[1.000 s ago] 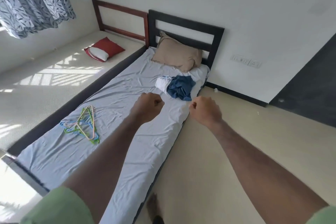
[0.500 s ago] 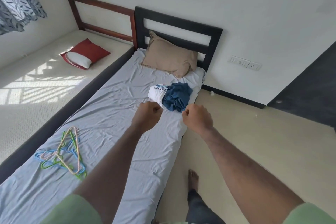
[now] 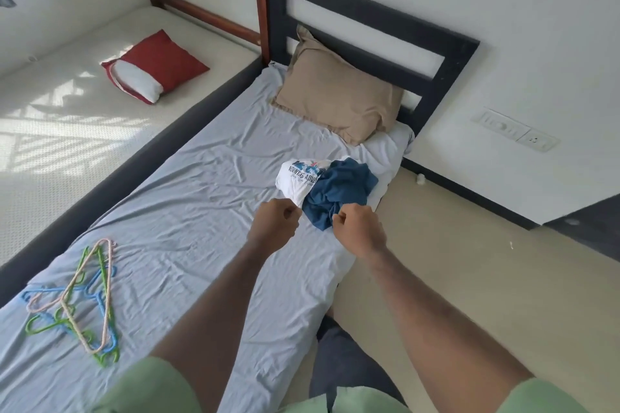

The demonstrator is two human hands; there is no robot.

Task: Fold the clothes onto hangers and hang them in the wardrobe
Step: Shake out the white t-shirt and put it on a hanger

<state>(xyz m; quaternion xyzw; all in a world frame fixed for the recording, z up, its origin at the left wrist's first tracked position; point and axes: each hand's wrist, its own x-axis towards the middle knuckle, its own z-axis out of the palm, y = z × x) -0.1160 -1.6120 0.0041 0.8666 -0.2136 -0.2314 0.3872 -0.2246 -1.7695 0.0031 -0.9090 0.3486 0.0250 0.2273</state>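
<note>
Hovering fisted and empty just short of the crumpled blue garment (image 3: pixel 339 193) and white shirt (image 3: pixel 297 178) near the bed's (image 3: pixel 188 198) right edge, left hand (image 3: pixel 273 228) and right hand (image 3: pixel 359 231), hangers (image 3: pixel 79 302) well back toward its left edge.

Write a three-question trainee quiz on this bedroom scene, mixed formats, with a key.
1. True or false: the blue garment lies partly over the white printed T-shirt.
2. The pile of hangers rests on: A) the floor B) the grey bedsheet C) the tan pillow.
3. Fill in: the left hand and right hand have curled fingers and hold ____.

Key: 1 true; 2 B; 3 nothing.
</note>
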